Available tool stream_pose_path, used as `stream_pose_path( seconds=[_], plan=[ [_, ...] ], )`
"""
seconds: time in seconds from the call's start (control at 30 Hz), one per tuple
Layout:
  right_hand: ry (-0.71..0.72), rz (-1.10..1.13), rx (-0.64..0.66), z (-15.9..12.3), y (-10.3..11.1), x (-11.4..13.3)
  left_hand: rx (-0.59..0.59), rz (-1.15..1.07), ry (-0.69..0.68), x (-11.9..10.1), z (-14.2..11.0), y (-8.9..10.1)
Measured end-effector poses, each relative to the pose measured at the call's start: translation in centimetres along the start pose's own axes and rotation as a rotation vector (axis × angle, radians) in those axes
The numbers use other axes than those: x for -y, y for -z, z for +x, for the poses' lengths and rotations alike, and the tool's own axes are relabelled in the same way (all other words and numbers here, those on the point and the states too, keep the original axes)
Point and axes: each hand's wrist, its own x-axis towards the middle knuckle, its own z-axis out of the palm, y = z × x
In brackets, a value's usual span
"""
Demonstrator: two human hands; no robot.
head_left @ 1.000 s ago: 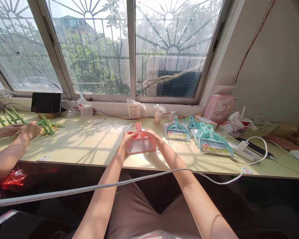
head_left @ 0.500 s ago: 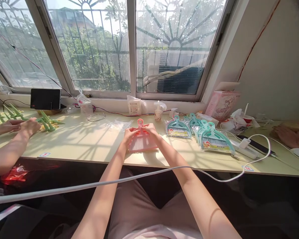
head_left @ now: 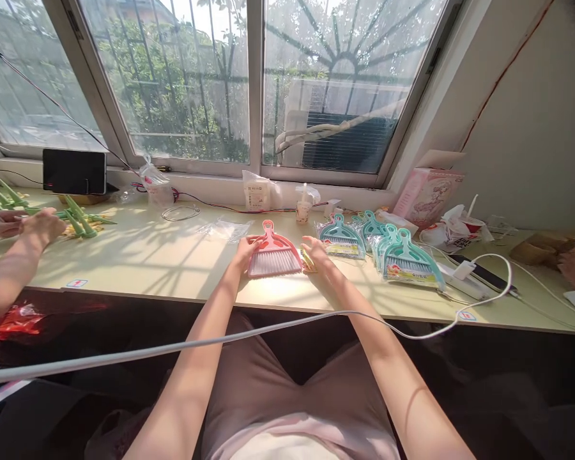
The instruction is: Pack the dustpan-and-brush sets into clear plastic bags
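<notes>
A pink dustpan (head_left: 298, 257) with a white-bristled brush (head_left: 275, 260) nested in it lies at the front of the table, handle pointing away from me. My left hand (head_left: 245, 253) grips its left edge, the thumb over the rim. Just off its right side is my right hand (head_left: 319, 253), fingers reaching forward and apart. A small yellow printed card (head_left: 308, 262) lies beside that hand, partly covered by it; whether the fingers touch the card I cannot tell.
Several bagged green dustpan sets (head_left: 407, 259) lie to the right, near a power strip (head_left: 464, 281) and phone (head_left: 483, 275). A drink cup (head_left: 303, 207) stands behind. A white cable (head_left: 172, 348) crosses before me. At left, a co-worker's hands (head_left: 41, 227) handle green pieces (head_left: 79, 220).
My right hand has left the pink set and moved right, beside the yellow card. My left hand has slid to the set's left edge. The view has tilted down slightly.
</notes>
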Motion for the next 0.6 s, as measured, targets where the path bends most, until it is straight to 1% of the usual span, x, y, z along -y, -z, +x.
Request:
stream_pose_path(
  seconds=[0.1, 0.2, 0.33, 0.43, 0.53, 0.6],
  plan=[
    [-0.03, -0.079, 0.062, -0.8, -0.5, -2.1, -0.058, 0.026, -0.038, 0.1, 0.5, 0.3],
    [0.003, -0.067, 0.114, -0.9, -1.4, -2.8, -0.068, 0.051, -0.083, 0.4, 0.6, 0.5],
    [0.031, -0.104, 0.14, -0.4, -1.8, -2.8, -0.092, 0.07, -0.144, 0.6, 0.9, 0.6],
    [0.074, -0.124, 0.16, -0.6, -1.7, -2.6, -0.135, 0.086, -0.138, 0.7, 1.3, 0.8],
    [0.034, -0.064, 0.151, -1.1, -1.5, -2.3, -0.169, 0.15, -0.129, 0.6, 1.4, 1.1],
    [0.001, -0.007, 0.119, -1.4, -1.4, -2.2, -0.2, 0.182, -0.121, 0.5, 1.2, 1.2]
  ],
)
